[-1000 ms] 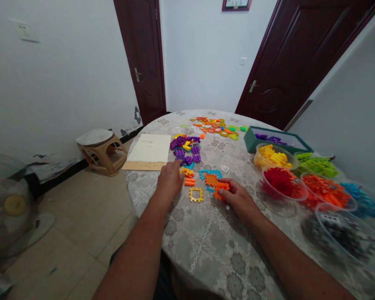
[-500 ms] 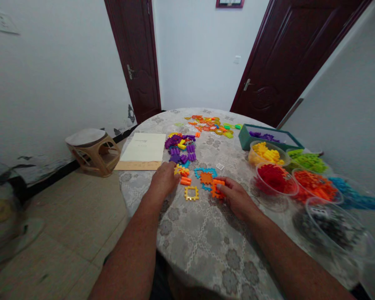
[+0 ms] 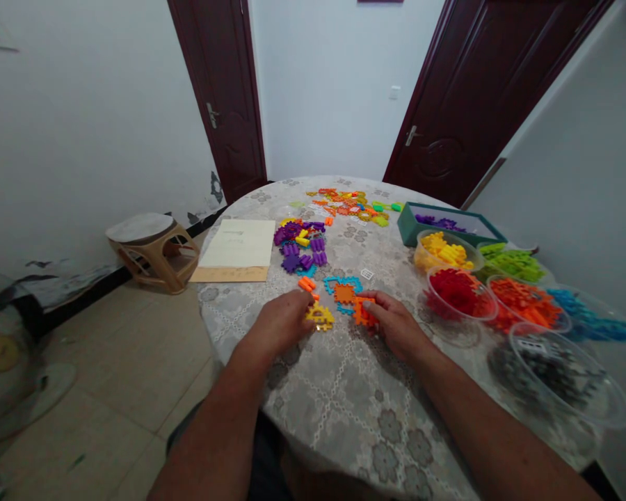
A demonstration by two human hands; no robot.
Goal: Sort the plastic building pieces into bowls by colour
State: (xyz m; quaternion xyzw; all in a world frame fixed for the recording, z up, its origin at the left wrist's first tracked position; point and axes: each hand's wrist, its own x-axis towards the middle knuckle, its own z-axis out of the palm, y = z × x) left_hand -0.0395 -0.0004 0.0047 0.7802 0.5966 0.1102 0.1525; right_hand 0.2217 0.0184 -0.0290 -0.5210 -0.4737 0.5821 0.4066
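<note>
My left hand (image 3: 284, 318) is closed, its fingertips pinching a yellow toothed building piece (image 3: 320, 316) low over the table. The square yellow frame that lay there is mostly covered by this piece. On the other side, my right hand (image 3: 394, 321) grips an orange toothed square block (image 3: 364, 310) between thumb and fingers. Beside that block lies an orange square plate (image 3: 344, 293), with blue toothed frames (image 3: 352, 282) around and under it. Small orange connector pieces (image 3: 307, 284) rest just beyond my left fingers.
Purple and yellow pieces (image 3: 302, 247) lie heaped farther back, with mixed orange pieces (image 3: 347, 205) beyond. A paper pad (image 3: 240, 243) is at the left. Along the right stand a green box (image 3: 407, 226) and several clear tubs of pieces, including red ones (image 3: 459, 292).
My left hand has moved right and nearer to me, bringing a yellow piece over the yellow frame. My right hand keeps the orange block in nearly the same place.
</note>
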